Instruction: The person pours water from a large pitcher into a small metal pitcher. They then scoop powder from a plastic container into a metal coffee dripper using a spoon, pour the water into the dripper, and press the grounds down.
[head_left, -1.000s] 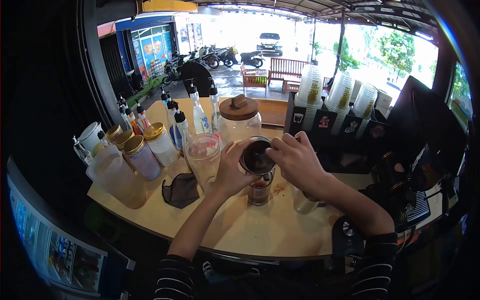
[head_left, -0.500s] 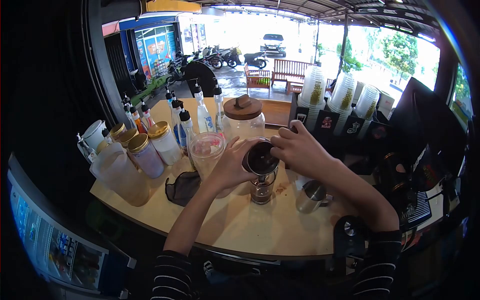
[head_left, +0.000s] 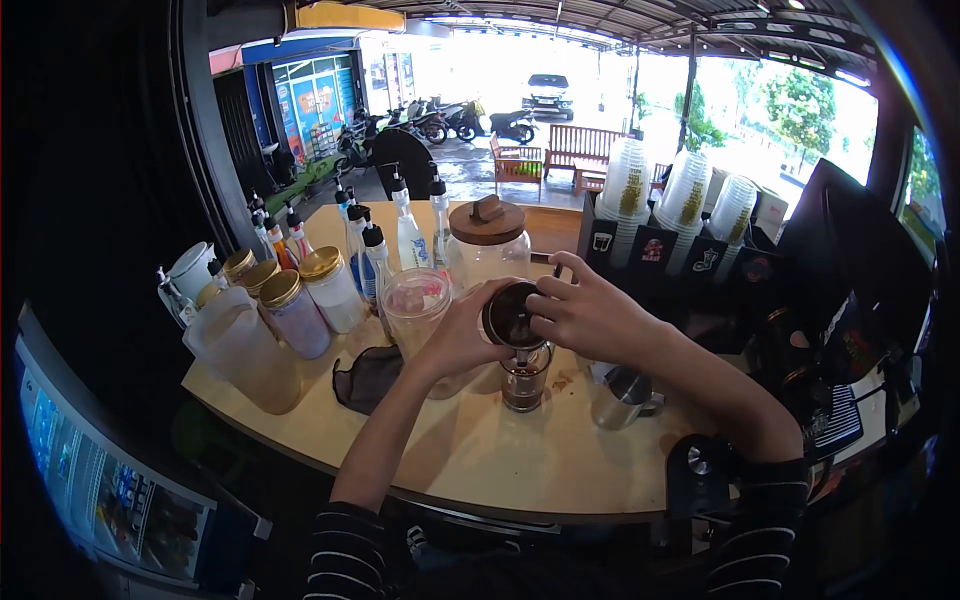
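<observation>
My left hand (head_left: 465, 330) is wrapped round a dark-looking round container (head_left: 512, 312), tilted over a small glass (head_left: 524, 385) on the table. Dark contents show inside the container, and dark liquid is in the glass. At the container's mouth, my right hand (head_left: 590, 315) has its fingers closed round a thin dark handle (head_left: 557, 270); its lower end reaches into the container. A metal pitcher (head_left: 622, 398) stands right of the glass. Left of my left hand is a clear jar (head_left: 417, 300), with a black mesh cloth (head_left: 366, 380) beside it.
Gold-lidded jars (head_left: 300, 315), a large plastic jug (head_left: 245, 350) and several pump bottles (head_left: 410, 230) crowd the left of the table (head_left: 480, 470). A wooden-lidded jar (head_left: 488, 245) stands behind my hands. Stacked cups (head_left: 625, 185) fill a black holder at the back right.
The view has shifted, so the table items appear slightly further right. My right hand has moved a little at the container's mouth, and the metal pitcher shows more fully than at first.
</observation>
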